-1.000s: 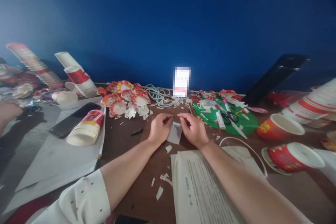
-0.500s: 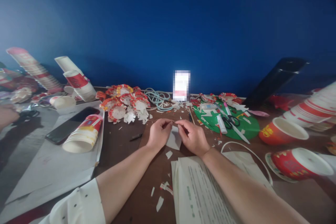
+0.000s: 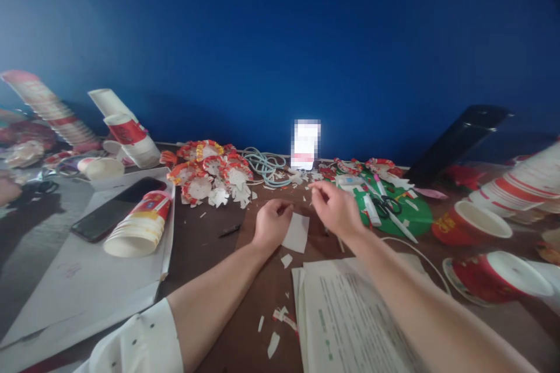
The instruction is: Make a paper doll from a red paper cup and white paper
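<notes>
My left hand (image 3: 273,224) rests on the brown tabletop with its fingers curled in a closed pinch. It lies against the left edge of a small white paper piece (image 3: 296,234); whether the fingertips grip anything is hidden. Up and to the right of that paper is my right hand (image 3: 335,208), apart from it, thumb and finger pressed together. Anything between those fingertips is too small to name. Just below the paper lies a torn white scrap (image 3: 286,260).
Printed sheets (image 3: 345,315) lie in front. Cut paper-cup pieces (image 3: 210,169) are heaped behind left, near a blue cord (image 3: 265,163). A green disc (image 3: 420,221) holds scissors (image 3: 389,205) and a glue tube (image 3: 371,211). Paper cups (image 3: 481,221) stand right; a phone (image 3: 118,210) lies left.
My right hand has moved up and right, away from my left hand. My left hand stays close to the paper, and more of the paper now shows.
</notes>
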A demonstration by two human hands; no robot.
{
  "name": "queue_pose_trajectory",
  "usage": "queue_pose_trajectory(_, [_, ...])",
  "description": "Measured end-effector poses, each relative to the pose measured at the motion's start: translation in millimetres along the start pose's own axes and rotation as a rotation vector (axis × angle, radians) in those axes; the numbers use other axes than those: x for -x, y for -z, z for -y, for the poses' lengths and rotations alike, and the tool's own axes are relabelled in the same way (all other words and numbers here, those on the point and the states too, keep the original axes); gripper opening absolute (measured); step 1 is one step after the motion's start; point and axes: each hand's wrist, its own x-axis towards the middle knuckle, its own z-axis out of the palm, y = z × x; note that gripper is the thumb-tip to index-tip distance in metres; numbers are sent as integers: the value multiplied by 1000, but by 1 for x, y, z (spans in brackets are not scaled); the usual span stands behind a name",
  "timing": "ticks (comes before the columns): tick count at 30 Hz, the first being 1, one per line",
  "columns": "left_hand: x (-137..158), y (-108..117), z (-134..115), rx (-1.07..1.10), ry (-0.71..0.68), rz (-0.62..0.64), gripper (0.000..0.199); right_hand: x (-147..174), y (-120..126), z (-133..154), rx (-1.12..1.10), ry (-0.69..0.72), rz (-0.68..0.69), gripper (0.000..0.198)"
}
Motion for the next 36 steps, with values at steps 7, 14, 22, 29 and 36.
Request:
queue_pose_trajectory(7, [0, -3, 6, 57, -28, 9, 16, -109, 31, -39, 266, -364, 264, 23])
queue_pose_trajectory(14, [0, -3, 5, 50, -56, 23, 15, -126, -3, -38, 710, -305, 557, 29])
queue_pose_trajectory(22, [0, -4, 3, 10, -38, 30, 14, -120, -22, -38, 715, -298, 501, 30])
queue_pose_trajectory(29, [-1, -5, 5, 0, -67, 28, 14, -112, -11, -44, 658, -337, 257, 40])
queue_pose_trajectory(36, [0, -4, 5, 10, -102, 16, 15, -92, 20, -40, 235, -296, 14, 28])
